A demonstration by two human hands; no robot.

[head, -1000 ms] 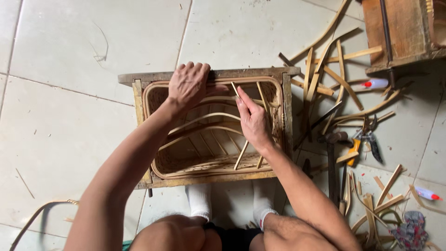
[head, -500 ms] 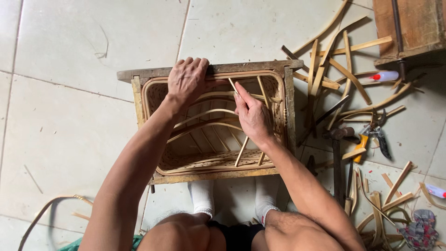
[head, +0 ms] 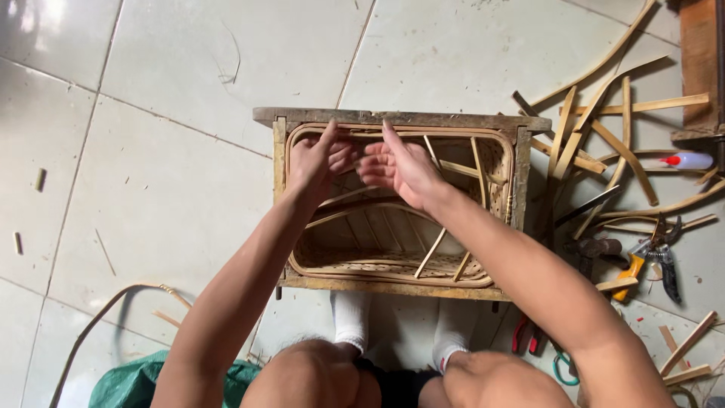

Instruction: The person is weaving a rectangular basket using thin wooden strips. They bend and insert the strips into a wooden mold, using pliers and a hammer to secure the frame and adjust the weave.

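— Looking down past my knees: rattan frame [head: 393,283] sits on the floor tiles [head: 166,174], a box of bent cane.

— Hands?

— Left hand [head: 321,162] and right hand [head: 400,168] hover half-open at the far rim, gripping nothing. I judge it light, stiff, springy; grip the wooden rails. Cutters [head: 653,257] lie right.

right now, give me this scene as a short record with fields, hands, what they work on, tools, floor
left hand: left hand raised over the far rim of the frame, fingers pointing up
right hand: right hand beside it, close to the left, open palm
work piece: wooden frame with woven rattan basket inside, open top
tools: pruning shears with orange handle on the right, red-handled pliers near the feet
loose stock: cut rattan strips piled right of the frame
floor: pale floor tiles
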